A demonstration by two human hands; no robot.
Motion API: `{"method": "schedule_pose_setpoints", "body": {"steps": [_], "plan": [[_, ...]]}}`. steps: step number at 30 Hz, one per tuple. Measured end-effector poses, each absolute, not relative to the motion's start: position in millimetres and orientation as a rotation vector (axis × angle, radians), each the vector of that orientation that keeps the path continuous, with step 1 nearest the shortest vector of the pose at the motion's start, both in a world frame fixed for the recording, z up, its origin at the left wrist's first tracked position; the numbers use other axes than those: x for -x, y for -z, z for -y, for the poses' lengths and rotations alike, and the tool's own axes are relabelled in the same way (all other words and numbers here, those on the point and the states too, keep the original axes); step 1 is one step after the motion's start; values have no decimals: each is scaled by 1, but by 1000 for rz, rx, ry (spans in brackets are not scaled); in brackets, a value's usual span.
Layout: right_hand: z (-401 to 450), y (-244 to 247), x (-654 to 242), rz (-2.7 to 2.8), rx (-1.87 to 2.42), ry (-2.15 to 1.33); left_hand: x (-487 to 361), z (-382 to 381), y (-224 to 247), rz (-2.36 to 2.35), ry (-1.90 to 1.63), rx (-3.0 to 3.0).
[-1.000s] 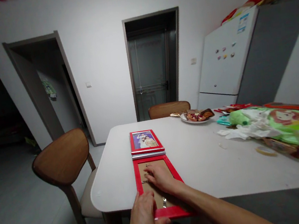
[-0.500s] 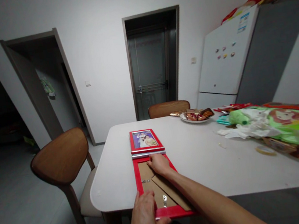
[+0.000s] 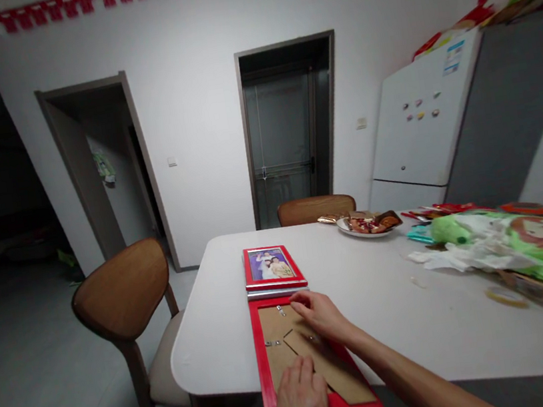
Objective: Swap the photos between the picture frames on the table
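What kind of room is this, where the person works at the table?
Probably a home dining area: there is a dining table with wooden chairs, and a fridge with magnets by the wall.

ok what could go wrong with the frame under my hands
The face-down red frame juts past the near edge of the table, so it might tip or slide off if your left hand lets up. Pushed forward, it could knock the framed photo lying just beyond it. The small metal clip near your right hand might also nick a finger.
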State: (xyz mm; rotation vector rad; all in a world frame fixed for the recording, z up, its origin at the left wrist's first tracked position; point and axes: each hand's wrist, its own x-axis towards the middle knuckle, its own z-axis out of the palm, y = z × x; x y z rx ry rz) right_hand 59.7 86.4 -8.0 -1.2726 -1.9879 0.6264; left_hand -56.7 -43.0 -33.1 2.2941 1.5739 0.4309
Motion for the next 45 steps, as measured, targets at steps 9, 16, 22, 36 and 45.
{"method": "schedule_pose_setpoints", "body": {"steps": [9,16,22,36,45], "plan": [[-28,25,-90,1146,1207,-1324,71,71,-13,-1302,-1375,-1740],[4,25,-42,777,748,-1610,59,66,-33,-987,-1711,-1162],[-25,13,-95,867,1012,-1405,96,54,-13,-975,-1545,-1029],[-50,39,-94,1354,1189,-1163,113,54,55,-1535,-1096,-1852],[-41,33,-167,1465,1369,-1112,53,51,40,-1398,-867,-1909]]}}
